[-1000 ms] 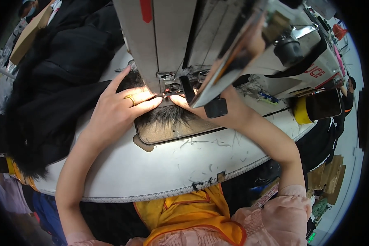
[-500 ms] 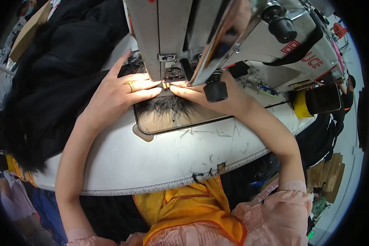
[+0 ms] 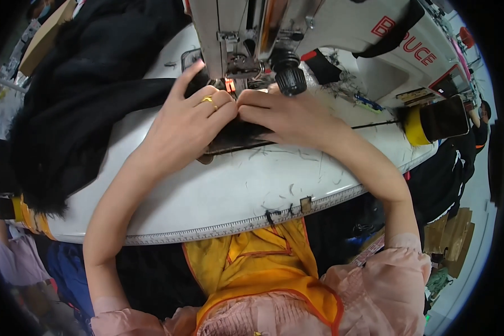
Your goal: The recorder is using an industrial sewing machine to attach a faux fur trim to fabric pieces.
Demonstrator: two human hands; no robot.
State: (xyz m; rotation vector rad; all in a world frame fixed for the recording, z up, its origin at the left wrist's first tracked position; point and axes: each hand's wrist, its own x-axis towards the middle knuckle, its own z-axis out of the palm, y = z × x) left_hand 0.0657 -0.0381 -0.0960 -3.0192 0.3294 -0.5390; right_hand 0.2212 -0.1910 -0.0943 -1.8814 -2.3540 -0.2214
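Both hands press flat at the upper centre of the frame: the left hand (image 3: 193,120), wearing a gold ring, and the right hand (image 3: 285,115) meet fingertip to fingertip over a piece of black furry fabric (image 3: 238,134). Neither hand is closed around it; the fingers lie nearly straight, pinning the cloth down just in front of the needle area of the white industrial sewing machine (image 3: 319,39). The fabric looks soft, limp and light, with a fluffy pile likely to slide and bunch, so it seems best held flat by spread fingers close to the seam. To the left, a large heap of the same black fabric (image 3: 78,101) spills across the white surface (image 3: 235,196), whose near edge carries a printed ruler strip (image 3: 224,228). A yellow-and-black cylinder (image 3: 434,120) sits at the right.
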